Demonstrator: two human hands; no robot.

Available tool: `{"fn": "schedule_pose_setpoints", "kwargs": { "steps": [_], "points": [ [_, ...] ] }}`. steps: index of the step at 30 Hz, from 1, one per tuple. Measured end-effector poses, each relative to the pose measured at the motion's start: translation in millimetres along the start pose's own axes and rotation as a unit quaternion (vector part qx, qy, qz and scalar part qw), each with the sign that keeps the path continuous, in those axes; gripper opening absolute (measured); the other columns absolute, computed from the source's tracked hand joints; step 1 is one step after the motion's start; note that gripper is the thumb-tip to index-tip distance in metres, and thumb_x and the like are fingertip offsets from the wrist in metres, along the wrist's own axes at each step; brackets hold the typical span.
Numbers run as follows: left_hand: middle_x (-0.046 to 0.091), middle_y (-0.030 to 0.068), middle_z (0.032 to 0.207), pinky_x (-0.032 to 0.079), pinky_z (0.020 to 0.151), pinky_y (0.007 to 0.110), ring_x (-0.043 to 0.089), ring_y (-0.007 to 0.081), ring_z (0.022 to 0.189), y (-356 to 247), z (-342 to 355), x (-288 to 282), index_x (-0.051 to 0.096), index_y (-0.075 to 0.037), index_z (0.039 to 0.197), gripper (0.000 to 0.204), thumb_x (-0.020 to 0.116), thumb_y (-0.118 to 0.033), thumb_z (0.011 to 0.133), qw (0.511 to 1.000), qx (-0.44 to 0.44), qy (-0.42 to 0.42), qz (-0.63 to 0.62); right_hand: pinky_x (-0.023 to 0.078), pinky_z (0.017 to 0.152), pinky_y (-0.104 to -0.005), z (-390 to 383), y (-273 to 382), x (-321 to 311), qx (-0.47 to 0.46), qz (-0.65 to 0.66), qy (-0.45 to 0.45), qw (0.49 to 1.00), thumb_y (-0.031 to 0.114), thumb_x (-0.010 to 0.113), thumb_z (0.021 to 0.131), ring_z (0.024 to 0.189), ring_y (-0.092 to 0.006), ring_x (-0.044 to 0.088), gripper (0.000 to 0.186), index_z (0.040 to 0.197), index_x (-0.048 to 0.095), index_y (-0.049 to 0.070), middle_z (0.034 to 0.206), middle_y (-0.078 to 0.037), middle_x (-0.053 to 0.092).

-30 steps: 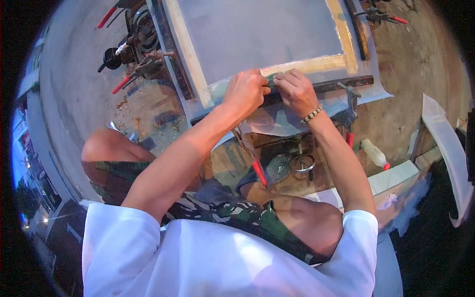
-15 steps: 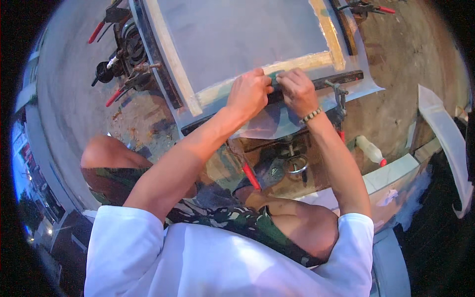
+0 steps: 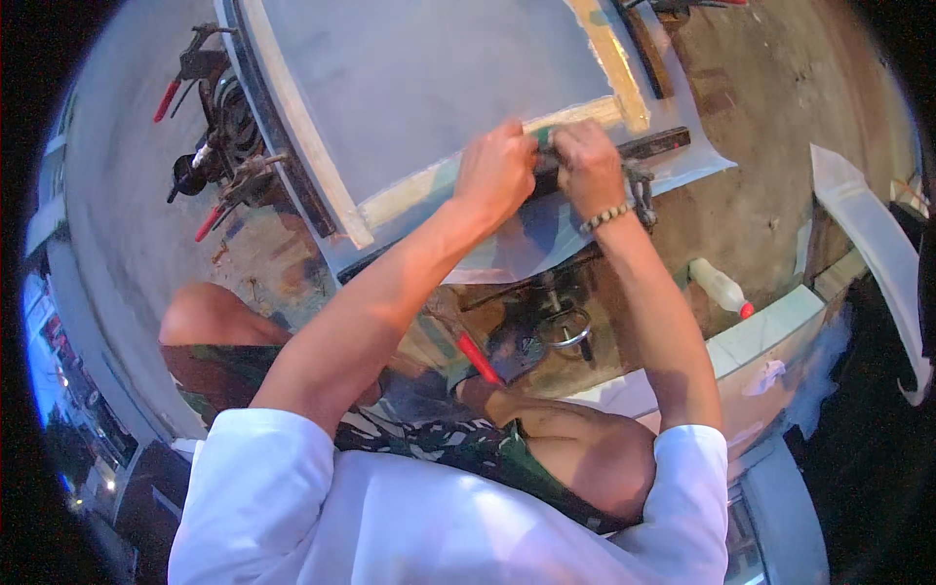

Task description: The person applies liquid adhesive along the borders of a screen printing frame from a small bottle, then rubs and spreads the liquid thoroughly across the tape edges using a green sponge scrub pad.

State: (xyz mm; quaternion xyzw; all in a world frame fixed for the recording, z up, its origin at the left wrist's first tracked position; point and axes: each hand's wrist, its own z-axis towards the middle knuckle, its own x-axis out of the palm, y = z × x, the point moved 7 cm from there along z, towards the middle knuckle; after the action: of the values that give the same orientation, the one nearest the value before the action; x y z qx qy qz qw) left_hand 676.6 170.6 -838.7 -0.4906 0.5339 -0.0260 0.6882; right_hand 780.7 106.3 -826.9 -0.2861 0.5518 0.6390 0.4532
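Observation:
A pale wooden strip frame (image 3: 405, 193) surrounds a large translucent grey sheet (image 3: 429, 78), and a dark bar (image 3: 673, 142) runs along the near side. Above that near side, my left hand (image 3: 495, 171) and my right hand (image 3: 587, 168) are drawn close together with curled fingers. A small dark green patch (image 3: 542, 138) shows between the fingertips; I cannot make out what it is or whether it is held. The left fingers are slightly blurred. A beaded bracelet (image 3: 606, 216) circles my right wrist. Loose translucent sheeting (image 3: 526, 255) hangs over the edge below my hands.
Clamps with red handles grip the bars, one at the left (image 3: 234, 190) and one in front of me (image 3: 478, 357). A chrome ring (image 3: 567, 329) lies under the frame. A whitish bottle with a red cap (image 3: 719, 286) and a curved translucent strip (image 3: 868, 244) are at the right.
The frame and clamps have shifted left in the picture. Both hands stay together at the near side, with the right hand turned slightly and the left fingers a little higher.

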Motion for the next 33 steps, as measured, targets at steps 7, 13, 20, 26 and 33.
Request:
{"fn": "schedule_pose_setpoints", "kwargs": {
  "steps": [7,13,20,26,33],
  "points": [
    [0.064,0.0169,0.081,0.052,0.073,0.049,0.064,0.0394,0.078,-11,21,-2,0.071,0.000,0.080,0.017,0.058,0.005,0.070,0.997,0.017,-0.073,0.000,0.054,0.078,-0.0411,33,-4,-5,0.045,-0.085,0.063,0.993,0.005,0.055,0.079,0.091,-0.0337,0.063,0.012,0.080,0.066,0.003,0.087,-0.014,0.066],
    [0.065,0.0171,0.084,0.052,0.068,0.050,0.064,0.0412,0.078,-16,23,5,0.065,0.001,0.072,0.005,0.060,0.002,0.071,0.998,0.027,-0.040,-0.035,0.055,0.078,-0.0448,42,-28,-5,0.007,-0.078,0.245,0.966,0.006,0.057,0.080,0.087,-0.0375,0.067,0.015,0.078,0.072,0.004,0.086,-0.017,0.069],
    [0.069,0.0162,0.087,0.054,0.070,0.046,0.067,0.0375,0.081,-34,29,25,0.071,-0.002,0.086,0.008,0.067,-0.005,0.079,0.994,0.038,-0.090,-0.039,0.054,0.069,-0.0379,47,-83,-18,-0.053,0.077,0.265,0.960,0.007,0.076,0.065,0.074,-0.0327,0.066,0.018,0.081,0.072,0.001,0.081,-0.014,0.069],
    [0.070,0.0163,0.089,0.055,0.070,0.045,0.067,0.0377,0.080,-37,40,21,0.071,-0.001,0.088,0.011,0.069,-0.006,0.079,0.992,0.040,-0.111,-0.034,0.055,0.072,-0.0359,50,-78,-35,-0.142,0.028,0.158,0.977,0.006,0.078,0.067,0.078,-0.0292,0.068,0.018,0.083,0.072,0.001,0.085,-0.012,0.071],
    [0.069,0.0182,0.085,0.054,0.068,0.046,0.067,0.0391,0.077,-47,61,30,0.070,-0.002,0.084,0.007,0.067,-0.004,0.078,0.996,0.016,-0.078,-0.037,0.054,0.073,-0.0382,33,-98,-45,-0.100,0.051,0.158,0.981,0.004,0.074,0.071,0.086,-0.0292,0.066,0.019,0.090,0.070,0.003,0.087,-0.011,0.069]
  ]
}}
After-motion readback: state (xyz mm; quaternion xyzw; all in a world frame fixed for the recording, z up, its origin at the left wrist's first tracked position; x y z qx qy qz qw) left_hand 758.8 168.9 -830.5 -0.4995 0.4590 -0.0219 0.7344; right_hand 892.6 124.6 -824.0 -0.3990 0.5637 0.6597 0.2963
